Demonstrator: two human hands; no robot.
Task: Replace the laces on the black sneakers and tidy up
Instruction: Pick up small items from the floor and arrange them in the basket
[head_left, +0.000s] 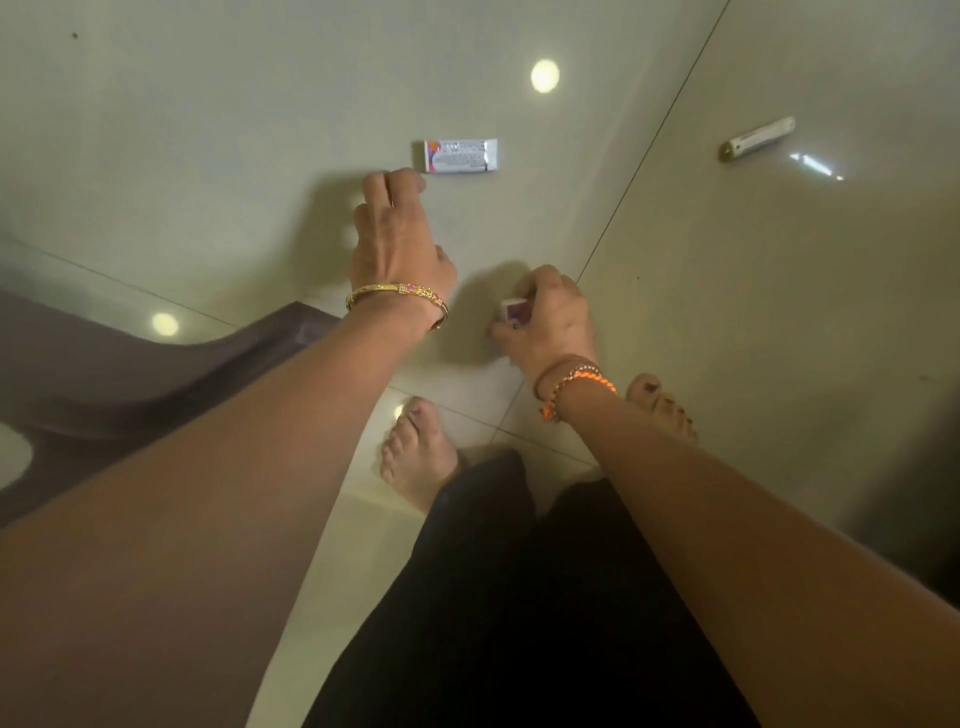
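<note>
No sneakers or laces are in view. A small white and pink packet (460, 155) lies flat on the glossy tiled floor (208, 130). My left hand (399, 234), with a gold bangle at the wrist, reaches out over the floor; its fingertips are just left of and below the packet, fingers loosely extended, holding nothing. My right hand (550, 317), with orange thread bands at the wrist, grips a small white and purple box (514, 312) close to the floor.
A white tube (757, 139) lies on the floor at the far right. A dark brown plastic piece of furniture (130, 358) stands at the left. My two bare feet (415, 457) and black trouser legs are at the bottom centre.
</note>
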